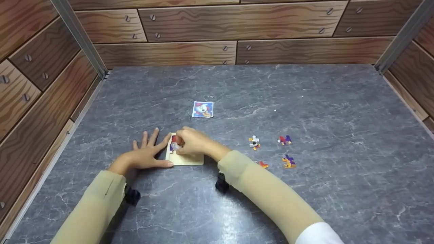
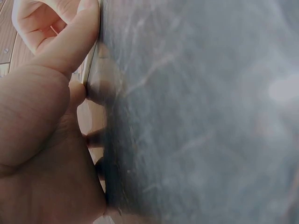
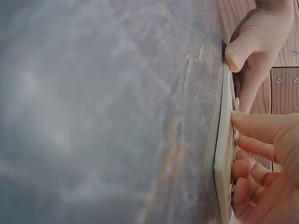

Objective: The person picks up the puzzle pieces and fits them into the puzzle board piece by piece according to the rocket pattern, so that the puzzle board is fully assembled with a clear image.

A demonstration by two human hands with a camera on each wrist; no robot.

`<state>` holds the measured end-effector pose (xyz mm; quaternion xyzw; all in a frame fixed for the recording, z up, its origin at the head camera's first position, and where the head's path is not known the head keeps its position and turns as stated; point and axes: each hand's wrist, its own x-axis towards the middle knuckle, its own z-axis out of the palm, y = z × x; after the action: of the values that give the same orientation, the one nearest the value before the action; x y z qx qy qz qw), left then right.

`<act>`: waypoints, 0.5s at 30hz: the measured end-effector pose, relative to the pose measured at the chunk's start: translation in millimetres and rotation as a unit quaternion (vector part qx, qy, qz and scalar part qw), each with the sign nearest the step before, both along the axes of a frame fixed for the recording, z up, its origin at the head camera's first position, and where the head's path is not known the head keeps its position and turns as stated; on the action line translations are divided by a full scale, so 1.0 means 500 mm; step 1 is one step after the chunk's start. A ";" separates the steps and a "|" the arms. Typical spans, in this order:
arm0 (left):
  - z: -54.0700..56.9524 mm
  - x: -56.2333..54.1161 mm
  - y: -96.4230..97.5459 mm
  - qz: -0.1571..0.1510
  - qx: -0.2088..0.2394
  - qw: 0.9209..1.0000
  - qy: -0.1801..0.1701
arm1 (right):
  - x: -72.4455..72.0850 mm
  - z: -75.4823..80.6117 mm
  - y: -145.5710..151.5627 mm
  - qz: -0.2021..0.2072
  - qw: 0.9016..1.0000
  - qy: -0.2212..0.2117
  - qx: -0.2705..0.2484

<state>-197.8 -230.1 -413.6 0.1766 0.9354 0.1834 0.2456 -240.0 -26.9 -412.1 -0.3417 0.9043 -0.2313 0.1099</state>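
Observation:
A cream puzzle tray [image 1: 190,160] lies flat at left of centre, its side edge [image 3: 224,154] facing the right wrist view. My left hand [image 1: 146,155] rests on the table with fingers spread, thumb and index finger touching the tray's left corners. Over the tray, my right hand [image 1: 194,141] has its fingers curled, with thumb and index pinching a jigsaw piece [image 1: 175,146] with white and purple on it near the left side. A red piece [image 1: 174,139] shows at the upper left of the tray. The right hand partly hides both pieces.
Several loose jigsaw pieces lie to the right: a white and orange one [image 1: 254,142], a red and purple one [image 1: 284,140], an orange and purple one [image 1: 289,162] and an orange one [image 1: 263,164] partly behind the right sleeve. A picture card [image 1: 202,109] lies behind the tray. Wood-patterned walls enclose the table.

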 end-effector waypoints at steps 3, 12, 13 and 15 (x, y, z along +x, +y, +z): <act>0.000 -0.002 0.000 0.001 -0.001 1.000 -0.003 | 0.000 -0.001 0.001 -0.004 1.000 0.002 -0.001; -0.002 -0.003 0.002 0.005 -0.003 1.000 -0.002 | 0.002 0.000 0.002 -0.012 1.000 -0.007 -0.008; -0.002 -0.003 0.002 0.006 -0.003 1.000 -0.002 | 0.002 0.000 0.002 -0.012 1.000 -0.007 -0.007; -0.002 -0.002 0.002 0.005 -0.003 1.000 -0.001 | 0.003 0.000 0.003 -0.006 1.000 -0.007 -0.010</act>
<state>-198.9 -229.1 -414.4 0.1715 0.9363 0.1823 0.2464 -238.7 -25.2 -412.0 -0.3354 0.9033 -0.2436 0.1109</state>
